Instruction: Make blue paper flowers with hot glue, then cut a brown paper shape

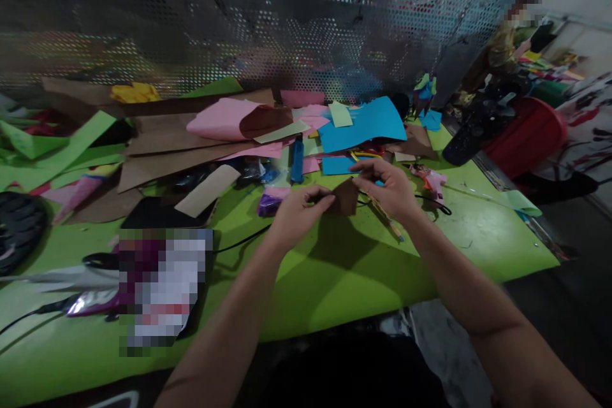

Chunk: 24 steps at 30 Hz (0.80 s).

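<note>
Both hands hold a small piece of brown paper [345, 197] just above the green table [335, 268]. My left hand [299, 213] pinches its left edge with closed fingers. My right hand [387, 188] grips its top and right side, fingers curled over it. A pencil [389, 223] lies under my right hand on the table.
Sheets of pink [224, 118], blue [363, 124], brown [162, 162] and green paper [62, 153] lie heaped at the back, before a perforated metal screen [287, 32]. A blue tube [297, 159] lies among them. A black cable [239, 242] crosses the table. Another person [507, 44] stands at right by a red bin [526, 134].
</note>
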{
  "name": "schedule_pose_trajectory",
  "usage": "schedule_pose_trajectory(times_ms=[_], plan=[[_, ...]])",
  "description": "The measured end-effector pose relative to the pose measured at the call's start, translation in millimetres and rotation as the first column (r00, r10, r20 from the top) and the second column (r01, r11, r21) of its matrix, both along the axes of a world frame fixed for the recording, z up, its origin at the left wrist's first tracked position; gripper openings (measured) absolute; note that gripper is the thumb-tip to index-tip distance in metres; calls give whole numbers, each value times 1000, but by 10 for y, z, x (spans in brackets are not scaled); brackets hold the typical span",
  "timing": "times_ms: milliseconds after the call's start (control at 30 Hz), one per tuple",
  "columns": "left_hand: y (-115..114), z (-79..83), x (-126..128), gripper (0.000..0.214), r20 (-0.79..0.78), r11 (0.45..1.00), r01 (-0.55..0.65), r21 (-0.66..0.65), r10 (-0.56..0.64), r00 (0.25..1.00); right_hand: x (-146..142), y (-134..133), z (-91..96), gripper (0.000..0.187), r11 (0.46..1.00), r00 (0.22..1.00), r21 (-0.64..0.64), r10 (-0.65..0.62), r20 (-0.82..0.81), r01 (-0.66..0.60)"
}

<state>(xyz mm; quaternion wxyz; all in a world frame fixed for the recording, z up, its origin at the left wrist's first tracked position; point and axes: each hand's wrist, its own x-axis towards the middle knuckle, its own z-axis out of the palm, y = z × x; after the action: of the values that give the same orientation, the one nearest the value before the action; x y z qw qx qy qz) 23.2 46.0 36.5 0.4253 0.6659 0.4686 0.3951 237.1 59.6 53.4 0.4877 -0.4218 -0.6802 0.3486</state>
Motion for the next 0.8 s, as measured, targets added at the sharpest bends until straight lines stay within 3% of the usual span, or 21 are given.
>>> schedule_pose_trajectory(times_ms=[67, 167, 233, 300, 367, 433, 633, 800], plan=[[38, -10, -45, 22, 142, 988, -149, -45, 154, 978, 108, 86, -8, 19, 993, 989, 30, -110, -99, 114], [86, 15, -123, 22, 360, 933, -332, -139, 360, 861, 338, 209, -15, 16, 957, 951, 96, -254, -178, 274], [102, 55, -154, 23, 435, 892, -401, -210, 452, 779, 488, 275, -26, 15, 922, 930, 138, -345, -127, 361], [110, 94, -164, 25, 472, 857, -437, -273, 515, 716, 592, 351, -44, 15, 907, 913, 165, -403, 70, 388], [117, 116, -162, 26, 504, 842, -444, -306, 539, 675, 626, 463, -70, 17, 927, 825, 159, -374, 423, 338], [127, 113, -159, 27, 534, 847, -431, -310, 531, 658, 587, 619, -104, 20, 958, 614, 113, -258, 746, 265], [137, 56, -163, 30, 561, 881, -383, -278, 472, 680, 307, 1048, -159, 34, 967, 403, 71, -168, 900, 245], [139, 45, -155, 30, 606, 903, -346, -255, 428, 670, 227, 1073, -28, 37, 974, 247, 100, -150, 957, 205]])
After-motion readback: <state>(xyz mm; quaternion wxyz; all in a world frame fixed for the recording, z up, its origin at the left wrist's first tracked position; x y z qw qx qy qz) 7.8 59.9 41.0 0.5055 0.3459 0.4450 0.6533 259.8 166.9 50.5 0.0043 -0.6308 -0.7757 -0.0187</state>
